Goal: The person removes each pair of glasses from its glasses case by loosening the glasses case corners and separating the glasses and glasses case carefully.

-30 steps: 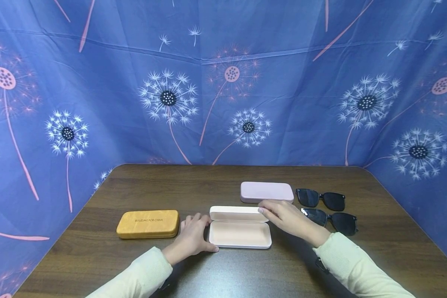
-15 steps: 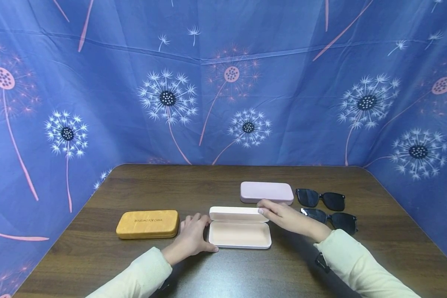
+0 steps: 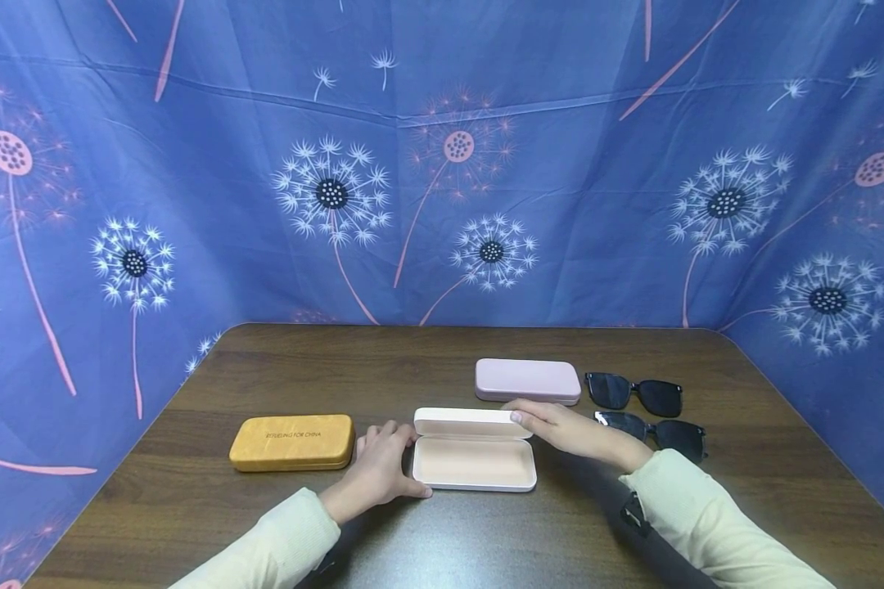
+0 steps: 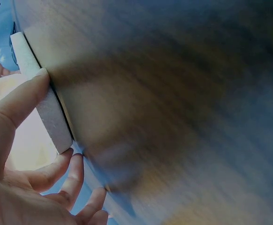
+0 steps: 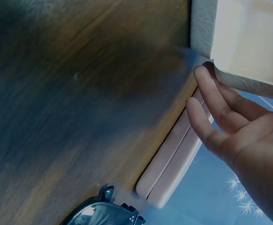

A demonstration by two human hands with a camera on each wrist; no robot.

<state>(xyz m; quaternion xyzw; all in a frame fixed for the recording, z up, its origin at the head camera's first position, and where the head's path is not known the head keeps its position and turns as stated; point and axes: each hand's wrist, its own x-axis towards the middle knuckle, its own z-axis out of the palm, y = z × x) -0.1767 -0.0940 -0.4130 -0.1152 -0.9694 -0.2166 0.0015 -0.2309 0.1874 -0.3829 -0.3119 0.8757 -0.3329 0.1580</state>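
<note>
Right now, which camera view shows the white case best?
The head view: both halves of the white case appear nearly whole. Left wrist shows it partly behind the left hand; right wrist shows only one end.

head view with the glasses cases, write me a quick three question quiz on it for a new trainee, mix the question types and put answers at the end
1. Count: how many pairs of black, dark-lensed sunglasses lie to the right of the pale pink oblong case?
2. True or false: the yellow oblong case with printed lettering is closed.
3. Multiple choice: which case does the right hand grip by its lid?
A) the pale pink one
B) the white oblong case with beige lining
C) the yellow one

Key: 1. Two. 2. True. 3. B.
</note>
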